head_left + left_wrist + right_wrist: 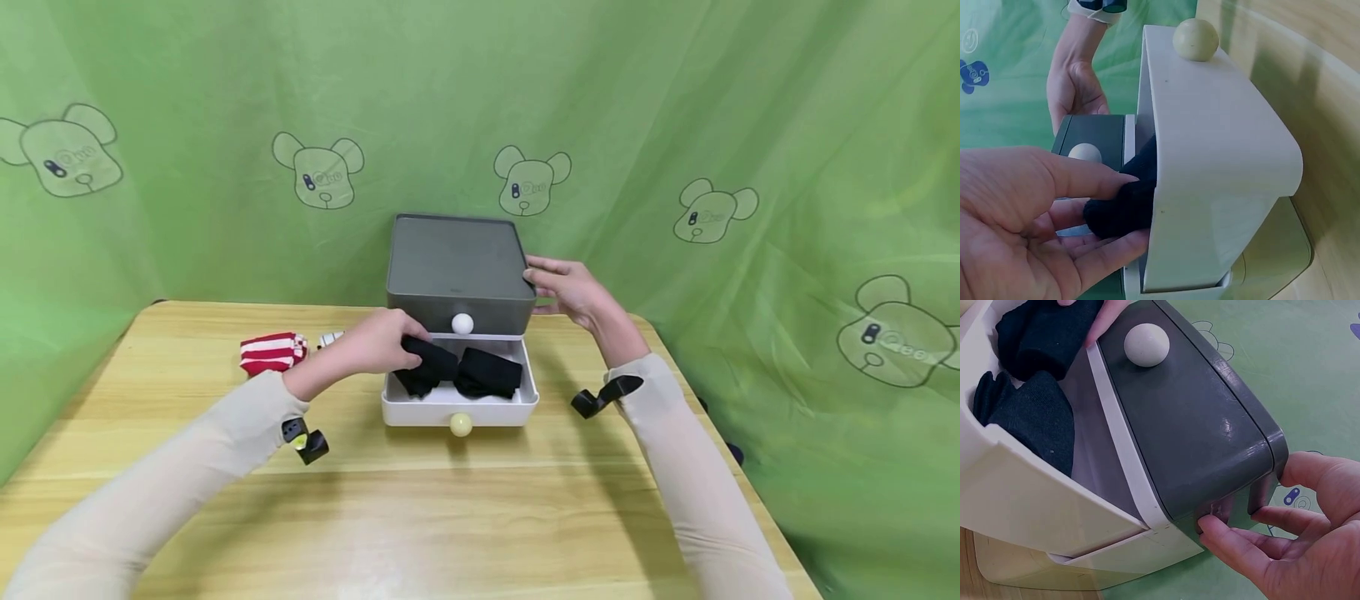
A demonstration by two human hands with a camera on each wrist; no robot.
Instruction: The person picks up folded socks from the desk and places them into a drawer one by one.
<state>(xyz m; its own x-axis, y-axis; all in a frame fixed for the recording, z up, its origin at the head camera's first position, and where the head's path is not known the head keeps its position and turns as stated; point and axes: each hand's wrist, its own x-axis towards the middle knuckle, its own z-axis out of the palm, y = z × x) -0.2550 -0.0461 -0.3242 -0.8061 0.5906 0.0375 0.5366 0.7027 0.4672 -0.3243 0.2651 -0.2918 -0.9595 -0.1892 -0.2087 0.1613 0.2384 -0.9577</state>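
Note:
My left hand (381, 340) reaches over the left side of a pulled-out white drawer (495, 412) and pinches a folded black sock (435, 360) between thumb and fingers. Beside it in the drawer lies a second folded black sock (489, 373). In the left wrist view the held black sock (1124, 203) is partly behind the drawer wall. My right hand (567, 287) touches the right side of the two-tier drawer box, near its grey top (457, 258). In the right wrist view the fingertips (1216, 528) lie against the side of the grey upper drawer (1191, 425).
A red-and-white striped bundle (272, 353) lies on the wooden table (420, 517) left of the box. A white bundle with dark stripes (328, 338) shows partly behind my left forearm. The closed upper drawer has a white knob (462, 323). A green curtain (450, 100) hangs behind.

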